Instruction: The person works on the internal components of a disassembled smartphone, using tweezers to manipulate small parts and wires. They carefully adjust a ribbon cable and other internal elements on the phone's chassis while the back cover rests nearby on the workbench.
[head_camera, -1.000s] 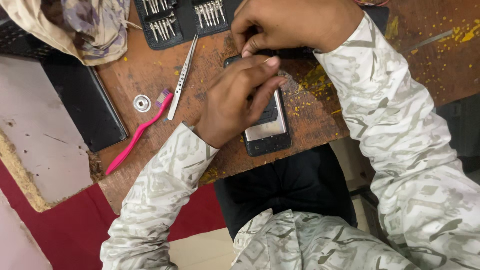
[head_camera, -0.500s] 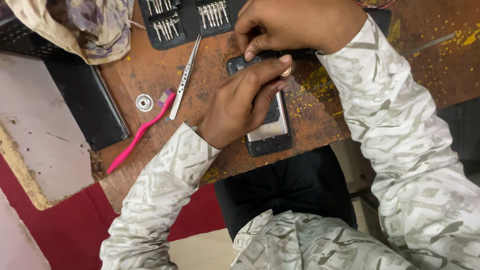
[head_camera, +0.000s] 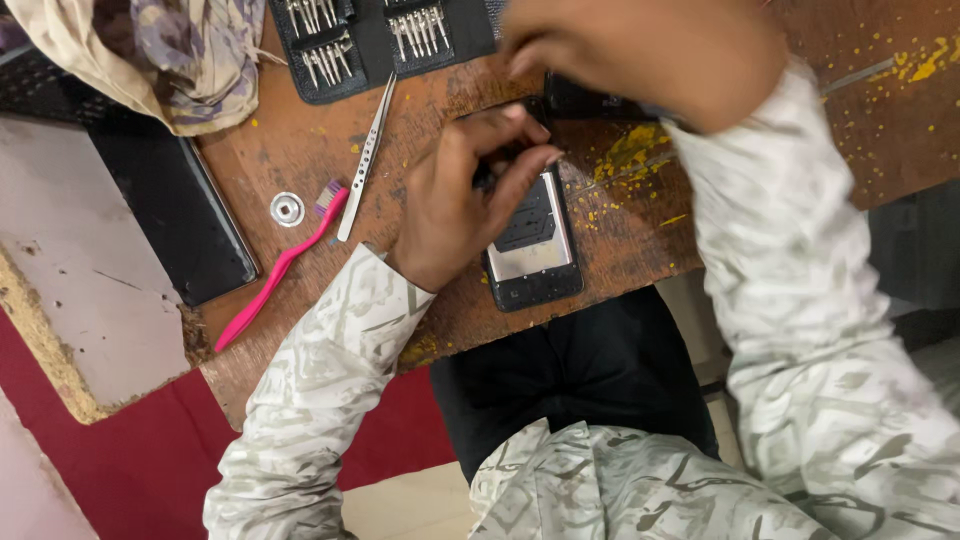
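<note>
Opened black smartphone w/ bare metal inner plate (head_camera: 532, 245) lies flat near front edge of worn brown wooden bench (head_camera: 640, 270). Left hand (head_camera: 455, 205) rests on its upper-left part, fingers (head_camera: 520, 170) curled and pinched at phone's top end; can't tell if sth small is held between them. Right hand (head_camera: 640, 55) is blurred, hovering above phone's top end over a dark part (head_camera: 585, 100); fingers bent, grip can't be told. Left of the left hand: slim metal tweezers (head_camera: 365, 160), pink toothbrush (head_camera: 280, 265), small round metal washer (head_camera: 287, 208). Black bit-set case w/ metal bits (head_camera: 370, 40) at bench's far edge. Crumpled beige cloth (head_camera: 150, 55) top left.
</note>
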